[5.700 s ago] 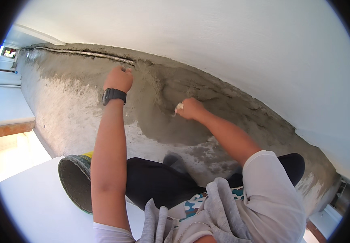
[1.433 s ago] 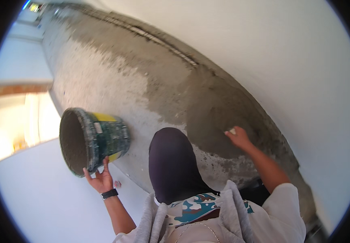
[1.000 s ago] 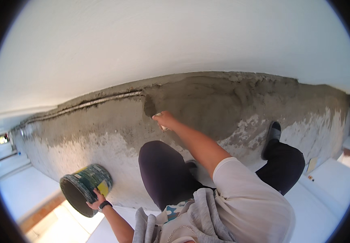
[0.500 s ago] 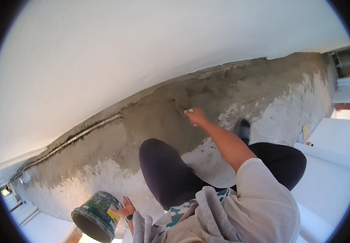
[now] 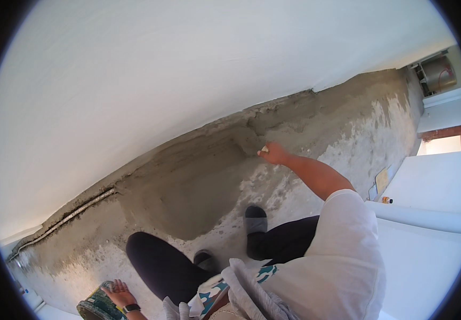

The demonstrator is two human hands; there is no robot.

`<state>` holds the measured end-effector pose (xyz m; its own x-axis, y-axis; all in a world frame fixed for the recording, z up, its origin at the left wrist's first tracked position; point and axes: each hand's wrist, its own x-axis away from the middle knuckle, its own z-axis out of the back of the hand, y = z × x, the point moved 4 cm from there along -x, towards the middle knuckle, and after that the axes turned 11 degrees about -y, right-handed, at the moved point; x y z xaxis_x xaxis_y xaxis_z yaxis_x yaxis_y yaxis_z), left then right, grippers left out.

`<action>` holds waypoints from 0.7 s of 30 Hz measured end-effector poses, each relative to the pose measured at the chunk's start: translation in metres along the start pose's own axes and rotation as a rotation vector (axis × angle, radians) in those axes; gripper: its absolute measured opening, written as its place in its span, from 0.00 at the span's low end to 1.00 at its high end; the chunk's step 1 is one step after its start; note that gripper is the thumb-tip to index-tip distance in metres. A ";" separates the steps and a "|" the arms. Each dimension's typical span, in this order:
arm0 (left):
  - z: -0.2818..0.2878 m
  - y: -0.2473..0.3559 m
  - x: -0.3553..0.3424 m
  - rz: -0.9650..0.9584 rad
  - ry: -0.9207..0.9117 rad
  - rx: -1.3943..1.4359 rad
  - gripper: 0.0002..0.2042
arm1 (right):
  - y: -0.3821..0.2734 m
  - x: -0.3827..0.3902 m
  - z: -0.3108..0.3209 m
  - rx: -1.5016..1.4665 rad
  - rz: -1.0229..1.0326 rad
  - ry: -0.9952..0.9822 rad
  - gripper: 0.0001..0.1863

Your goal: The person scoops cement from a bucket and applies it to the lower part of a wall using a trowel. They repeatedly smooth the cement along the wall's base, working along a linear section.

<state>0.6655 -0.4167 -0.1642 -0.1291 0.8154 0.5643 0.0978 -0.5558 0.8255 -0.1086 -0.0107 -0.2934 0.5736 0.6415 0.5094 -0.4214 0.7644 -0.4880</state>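
My right hand (image 5: 274,153) is closed round the pale handle of a trowel (image 5: 264,150). Its blade is coated in grey and hard to tell from the wet mortar (image 5: 187,197) it lies against. That mortar spreads in a broad smoothed patch along the foot of the white wall (image 5: 150,90), with rough lumps near the wall line. At the lower left my left hand (image 5: 118,294) is open, fingers spread, by the rim of a dark green bucket (image 5: 93,305). The hand partly covers the bucket, whose lower part is cut off by the picture edge.
A thin pipe (image 5: 75,213) runs in a groove along the wall's foot at left. My shoes (image 5: 256,218) stand on the bare concrete (image 5: 230,234). At right lie a yellowish flat piece (image 5: 382,180) and a small orange-and-dark item (image 5: 387,200). A metal drum-like container (image 5: 438,73) stands far right.
My right hand with the trowel has shifted to the right along the mortar, while my view and body turned. My left hand now reaches over the bucket's rim, and both shoes show.
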 end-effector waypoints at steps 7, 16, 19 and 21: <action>-0.037 0.106 -0.012 -0.081 -0.158 -0.591 0.46 | 0.094 0.012 0.050 -0.933 -0.340 -0.139 0.19; -0.094 0.168 0.008 0.209 -0.200 -1.510 0.28 | 0.052 -0.030 -0.033 -2.137 0.167 0.078 0.22; -0.142 0.184 0.019 0.062 -0.299 -1.925 0.15 | 0.032 -0.032 -0.041 -2.250 0.281 0.197 0.21; -0.190 0.193 0.029 -0.331 -0.536 -2.065 0.17 | 0.022 -0.028 -0.047 -2.399 0.169 0.116 0.21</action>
<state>0.4931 -0.5314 0.0133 0.3402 0.6434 0.6858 -0.8358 0.5411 -0.0930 -0.1009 -0.0146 -0.3518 0.6902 0.5950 0.4118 0.7007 -0.6916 -0.1751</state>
